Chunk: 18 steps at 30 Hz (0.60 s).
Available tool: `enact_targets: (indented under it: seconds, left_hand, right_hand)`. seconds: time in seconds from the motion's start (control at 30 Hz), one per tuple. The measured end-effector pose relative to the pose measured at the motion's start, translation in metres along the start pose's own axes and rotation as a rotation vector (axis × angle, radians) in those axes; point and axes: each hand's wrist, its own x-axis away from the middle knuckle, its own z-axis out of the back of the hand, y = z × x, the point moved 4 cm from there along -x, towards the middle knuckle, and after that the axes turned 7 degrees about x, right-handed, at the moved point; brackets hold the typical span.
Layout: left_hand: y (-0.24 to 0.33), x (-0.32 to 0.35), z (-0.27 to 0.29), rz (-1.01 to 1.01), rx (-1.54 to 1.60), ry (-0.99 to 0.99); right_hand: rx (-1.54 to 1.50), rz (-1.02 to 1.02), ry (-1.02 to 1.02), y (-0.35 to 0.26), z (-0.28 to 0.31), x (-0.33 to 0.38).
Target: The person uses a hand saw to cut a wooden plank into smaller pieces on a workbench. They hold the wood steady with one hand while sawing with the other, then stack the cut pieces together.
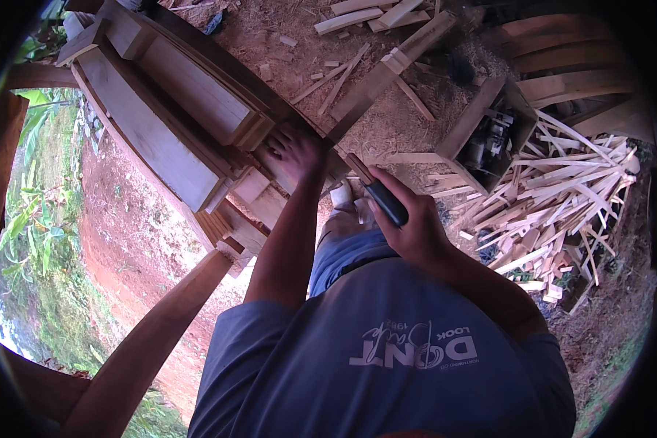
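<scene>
My left hand (296, 152) presses down on a wooden piece (274, 162) at the near end of the bench, its fingers bent over the wood. In my right hand (415, 223) is a tool with a black handle (388, 204) and a flat reddish-brown front part (358, 168). My fingers are closed round the handle. The tool points up and left, toward the bench end beside my left hand. Its exact kind cannot be told. Long wooden boards (150, 120) lie along the bench, beyond my left hand.
A pile of thin wood offcuts (555, 197) lies at the right, beside a wooden box (474, 120) holding a metal machine. A long board (409, 55) lies ahead on sawdust-covered ground. A wooden post (150, 339) slants at the lower left.
</scene>
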Motion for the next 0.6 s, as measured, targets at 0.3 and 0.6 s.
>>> enact_targets:
  seconds: [0.3, 0.6]
  left_hand:
    - [-0.017, -0.01, -0.027, -0.054, -0.105, 0.302]
    - [-0.01, -0.004, -0.013, -0.053, -0.167, 0.104]
  right_hand:
    - [-0.139, 0.047, 0.032, 0.018, 0.006, 0.012]
    - [-0.054, 0.026, 0.064, -0.006, 0.038, 0.048]
